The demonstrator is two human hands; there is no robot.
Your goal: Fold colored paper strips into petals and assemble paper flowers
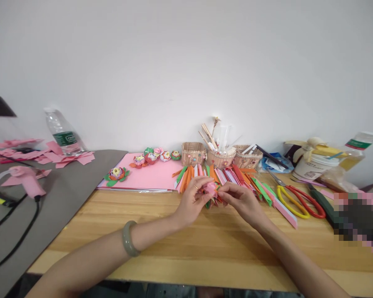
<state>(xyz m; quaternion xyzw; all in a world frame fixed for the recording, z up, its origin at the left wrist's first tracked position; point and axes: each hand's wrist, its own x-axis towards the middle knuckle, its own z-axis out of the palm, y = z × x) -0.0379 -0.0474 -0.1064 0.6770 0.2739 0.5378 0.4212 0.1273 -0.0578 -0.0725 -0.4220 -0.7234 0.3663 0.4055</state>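
Note:
Above the wooden table, my left hand (191, 201) pinches a small pink paper flower (210, 188) between thumb and fingers. From the other side, my right hand (240, 200) has its thumb and index finger pressed together at the flower's edge, where bits of green and orange show. Whether a separate strip sits in that pinch is too small to tell. Right behind both hands lies a pile of folded paper strips (261, 188) in orange, green, pink and white. Finished paper flowers (165, 156) rest on a pink sheet (152, 176), with a larger one (116, 175) at its left end.
Behind the strips stand small woven baskets (193, 154), one with sticks. To the right lie scissors (294, 200) with yellow and red handles, near a white cup (313, 167). At left are a pink glue gun (26, 180) with a black cord and a water bottle (64, 134).

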